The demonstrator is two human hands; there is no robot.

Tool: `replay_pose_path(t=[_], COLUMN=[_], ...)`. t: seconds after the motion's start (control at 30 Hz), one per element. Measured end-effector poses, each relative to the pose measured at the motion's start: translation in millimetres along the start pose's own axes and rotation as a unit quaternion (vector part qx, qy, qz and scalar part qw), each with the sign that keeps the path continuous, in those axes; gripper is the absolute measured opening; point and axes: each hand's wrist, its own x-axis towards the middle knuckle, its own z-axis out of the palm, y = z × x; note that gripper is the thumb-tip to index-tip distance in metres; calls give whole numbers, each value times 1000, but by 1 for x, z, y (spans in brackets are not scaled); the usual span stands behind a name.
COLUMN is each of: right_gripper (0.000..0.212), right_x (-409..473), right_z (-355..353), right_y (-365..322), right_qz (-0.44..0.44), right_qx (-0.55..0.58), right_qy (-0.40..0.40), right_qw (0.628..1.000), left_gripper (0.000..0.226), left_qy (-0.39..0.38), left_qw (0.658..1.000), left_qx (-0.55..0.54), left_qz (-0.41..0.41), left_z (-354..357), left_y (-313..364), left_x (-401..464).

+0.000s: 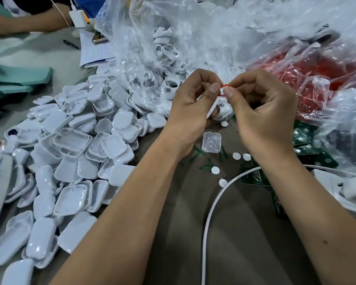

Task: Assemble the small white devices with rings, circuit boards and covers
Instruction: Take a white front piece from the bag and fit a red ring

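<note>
The person holds one small white device (pixel 219 109) up in the air, just above the clear cover (pixel 211 143) that lies flat on the worktop (pixel 245 233). The left hand (pixel 190 112) has its grip curled round the white device, thumb on top. The right hand (pixel 263 112) pinches a little red ring (pixel 224 85) against the top of the device with thumb and first finger. The device looks light and hard, made of smooth shiny plastic, so it could slip; holding it by its flat sides seems the safest way. The ring looks tiny and thin, and probably bends a bit, so it likely needs a soft pinch on its edge, not a squeeze. To the left of the clear cover sits a big pile of white covers (pixel 74 161). To its right lie green circuit boards (pixel 302 138), which look thin and stiff and should be held by the edges. A bag of red rings (pixel 317 79) sits behind the hands.
</note>
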Motion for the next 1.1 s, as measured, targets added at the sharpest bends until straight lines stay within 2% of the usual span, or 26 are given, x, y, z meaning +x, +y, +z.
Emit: replay_pose_path(t=[0.13, 0.2, 0.3, 0.37, 0.57, 0.7, 0.77, 0.93, 1.07, 1.1], right_gripper=[7, 13, 17, 17, 16, 19, 17, 16, 20, 21], right_x=[2, 3, 2, 1, 2, 5, 6, 6, 6, 6], right_z=[1, 1, 2, 2, 3, -3, -5, -4, -2, -2], right_y=[-2, -3, -5, -6, -6, -3, -1, -1, -2, -2], right_qz=[34, 71, 112, 123, 156, 212, 245, 272, 271, 272], right_qx=[71, 123, 218, 230, 180, 174, 187, 196, 198, 195], right_qy=[-42, -65, -98, -106, -44, 31, 50, 57, 53, 51], right_qw=[996, 988, 965, 960, 970, 961, 950, 940, 940, 941], left_gripper=[15, 13, 15, 14, 13, 13, 14, 40, 19, 22], left_qy=[-57, -74, -87, -82, -41, 21, 13, -41, -14, -3], left_qw=[998, 996, 993, 992, 993, 985, 982, 991, 990, 989], left_qx=[-20, -28, -60, -70, -87, -104, -113, -14, -19, -27], left_qz=[-17, -29, -51, -59, -68, -138, -150, -124, -138, -144], left_z=[-5, -7, -8, -8, -4, -5, -7, -12, -8, -7], left_y=[4, 5, 4, 4, 1, 2, 2, -2, 0, 0], left_x=[0, 0, 1, 1, 2, 6, 7, 4, 6, 6])
